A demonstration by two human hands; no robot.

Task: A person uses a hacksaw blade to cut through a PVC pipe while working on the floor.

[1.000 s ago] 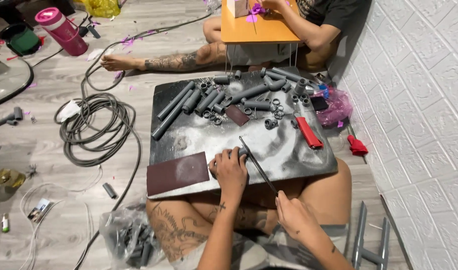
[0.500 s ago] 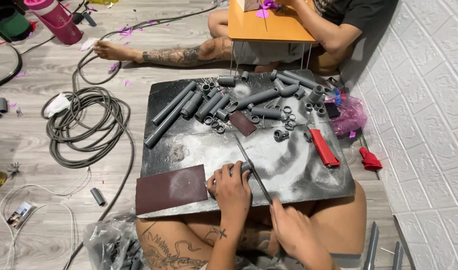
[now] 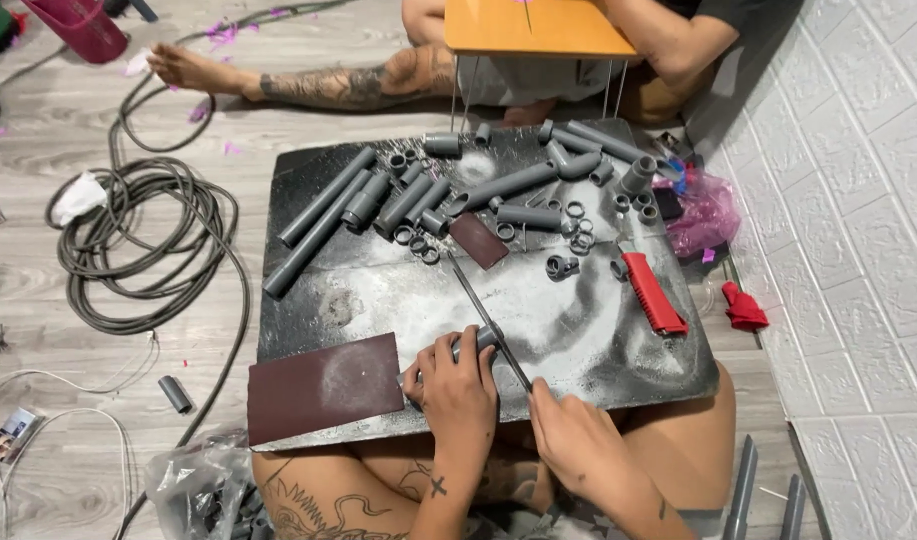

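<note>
While our left hand [image 3: 458, 385] pins a short grey pipe piece [image 3: 475, 343] flat against the dusty black board [image 3: 598, 340] at its near edge, our right hand [image 3: 573, 435] grips the handle end of a thin blade-like tool [image 3: 488, 318], probably a file or small saw, whose length runs diagonally up and away across the pipe. The left fingers are curled close over the piece, so only its end peeks out past the knuckles; the right fingers are wrapped tight around the tool. To do this stroke well, we judge that the pipe must not roll: we should press it down firmly and keep our fingertips back from the line of the blade, since the tool crosses just beside our knuckles. Long, even strokes along the blade's own direction should serve better than short jabs, and light pressure seems wise because the piece is small and could skid on the white dust. The dark red sandpaper sheet [image 3: 323, 385] lies just to the left of our left hand, near enough to reach. Farther up the board sit the longer grey pipes [image 3: 378, 205], loose rings [image 3: 418, 245] and a red-handled tool [image 3: 653, 292], well apart from the work. Another person sits beyond the board behind a small orange table [image 3: 533, 25].
</note>
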